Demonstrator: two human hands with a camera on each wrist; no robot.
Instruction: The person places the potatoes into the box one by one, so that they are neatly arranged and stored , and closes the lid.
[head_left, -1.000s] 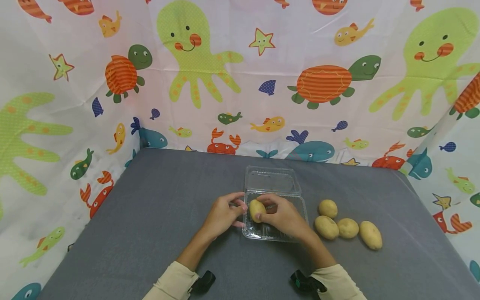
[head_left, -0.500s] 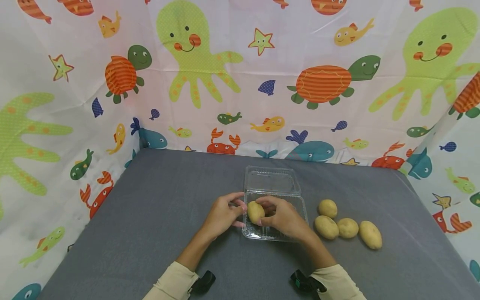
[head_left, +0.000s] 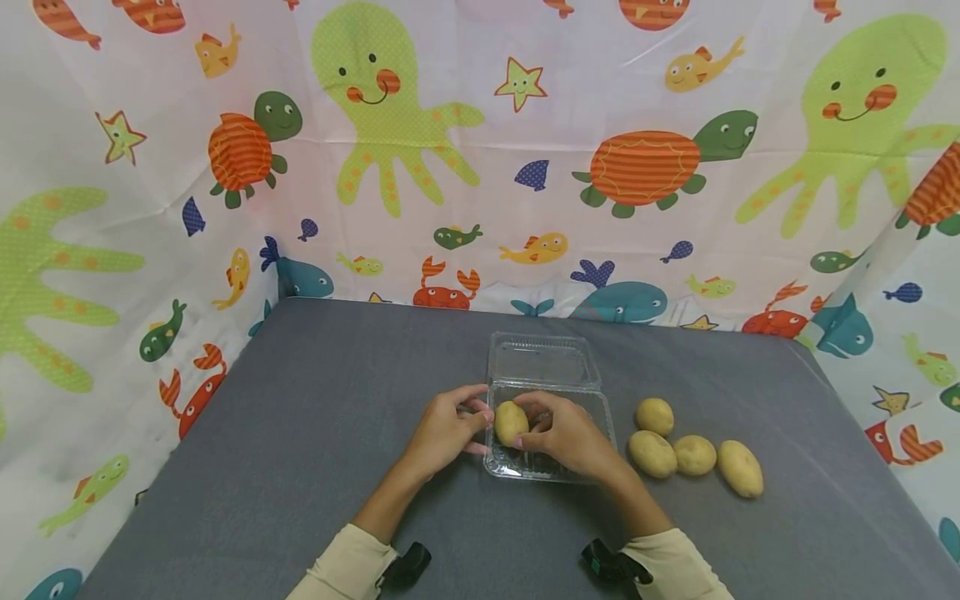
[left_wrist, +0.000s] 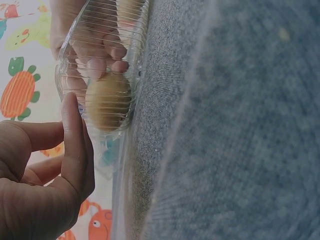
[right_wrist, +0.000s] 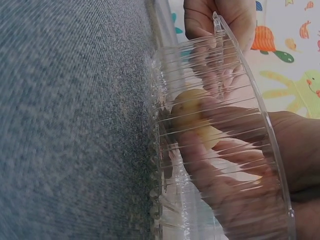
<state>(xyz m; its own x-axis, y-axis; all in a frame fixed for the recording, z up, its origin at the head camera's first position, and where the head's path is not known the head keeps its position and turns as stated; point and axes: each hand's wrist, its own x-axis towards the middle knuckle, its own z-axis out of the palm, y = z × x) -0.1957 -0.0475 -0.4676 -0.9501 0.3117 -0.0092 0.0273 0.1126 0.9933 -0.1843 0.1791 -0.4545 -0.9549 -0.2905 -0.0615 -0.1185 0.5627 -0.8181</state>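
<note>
A clear plastic clamshell container [head_left: 551, 472] lies on the grey cloth with its lid [head_left: 543, 360] folded back. My right hand [head_left: 566, 429] holds a potato [head_left: 511, 424] between thumb and fingers inside the container, by its left wall. Through the ribbed plastic in the right wrist view, the thumb and fingers [right_wrist: 220, 112] rest around the potato [right_wrist: 192, 112]. My left hand [head_left: 448, 429] touches the container's left edge with spread, slightly bent fingers. In the left wrist view, a fingertip [left_wrist: 71, 100] meets the rim. The potato's underside is hard to make out.
Several loose potatoes lie right of the container: a small one [head_left: 656, 416] at the back, two [head_left: 652, 454] side by side in front, and a longer one [head_left: 741, 469] farthest right. A white curtain [head_left: 465, 150] with sea animals stands behind the grey table [head_left: 330, 375].
The potato has shifted slightly left toward the container's wall, with my right fingers still on it. My left hand keeps its place at the edge.
</note>
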